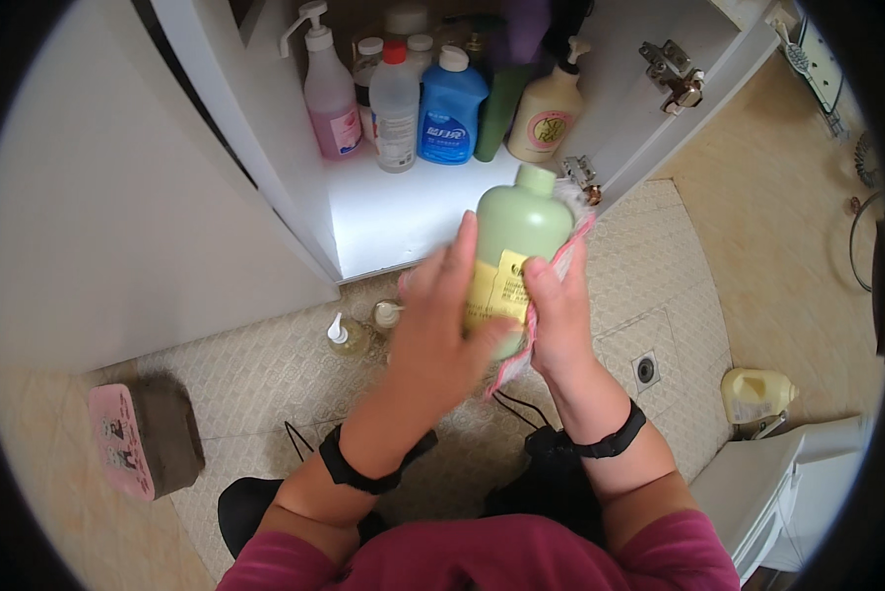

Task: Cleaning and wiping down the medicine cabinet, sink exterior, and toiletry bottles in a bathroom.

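Note:
A pale green plastic bottle with a yellow label is held tilted between my hands, in front of an open cabinet. My right hand grips its right side, with a pink-edged white cloth between palm and bottle. My left hand, blurred, lies against the bottle's left side, thumb across its lower part. Inside the cabinet stand a pump bottle of pink liquid, a clear bottle with a red cap, a blue detergent bottle, a green tube and a beige pump bottle.
Two pump bottles stand on the tiled floor below the cabinet, one with a white pump. A pink-lidded box is at the left, a floor drain and a pale yellow jug at the right. The cabinet doors stand open.

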A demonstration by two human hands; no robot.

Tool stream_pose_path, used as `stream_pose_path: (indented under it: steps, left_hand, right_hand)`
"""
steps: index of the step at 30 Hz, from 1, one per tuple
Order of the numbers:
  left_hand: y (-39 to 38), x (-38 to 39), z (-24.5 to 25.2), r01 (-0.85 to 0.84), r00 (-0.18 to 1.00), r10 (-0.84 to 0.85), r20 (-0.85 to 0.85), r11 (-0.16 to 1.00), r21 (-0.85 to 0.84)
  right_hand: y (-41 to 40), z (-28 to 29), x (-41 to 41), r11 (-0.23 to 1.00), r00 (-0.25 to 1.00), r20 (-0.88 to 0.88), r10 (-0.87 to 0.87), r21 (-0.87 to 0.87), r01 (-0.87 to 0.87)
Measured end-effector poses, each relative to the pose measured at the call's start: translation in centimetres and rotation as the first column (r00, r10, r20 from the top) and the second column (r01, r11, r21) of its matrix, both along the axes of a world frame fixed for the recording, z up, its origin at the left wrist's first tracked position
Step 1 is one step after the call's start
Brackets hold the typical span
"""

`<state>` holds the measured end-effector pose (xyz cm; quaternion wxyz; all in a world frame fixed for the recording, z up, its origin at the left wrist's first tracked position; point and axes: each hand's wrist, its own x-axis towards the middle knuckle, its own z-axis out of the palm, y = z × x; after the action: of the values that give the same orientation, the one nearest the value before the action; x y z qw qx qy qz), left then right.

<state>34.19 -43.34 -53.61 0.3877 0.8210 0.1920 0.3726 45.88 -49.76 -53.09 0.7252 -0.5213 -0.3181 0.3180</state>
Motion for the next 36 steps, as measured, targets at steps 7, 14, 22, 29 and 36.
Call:
stream_pose_path:
  steps: [7,14,22,29,36]
  left_hand:
    - [0.3,1.2,-1.0,0.365,0.931,-0.327,0.163,0.863,-0.351]
    - [-0.2,1.7,-1.6,0.412,0.897,-0.324,0.302,0.861,-0.3]
    - [-1.5,1.9,-3.5,0.735,0.674,-0.149,0.723,0.047,-0.676]
    - [-1.5,2.1,-4.1,0.611,0.782,-0.033,0.623,0.238,-0.755]
    - [1.5,0.3,-2.0,0.773,0.634,-0.184,0.751,0.172,-0.611]
  right_hand:
    - [-0.5,0.6,2.6,0.994,0.997,-0.021,0.074,0.08,-0.072]
    - [-0.7,0.1,2.5,0.995,0.993,-0.102,0.061,0.088,-0.053]
    - [-1.1,1.9,3.0,0.976,0.963,-0.222,0.154,0.183,-0.114]
    - [-0.6,1.4,0.8,0.986,0.834,0.53,-0.153,0.138,0.093]
    - [-0.4,0.5,-0.1,0.992,0.931,0.348,0.112,0.009,-0.123]
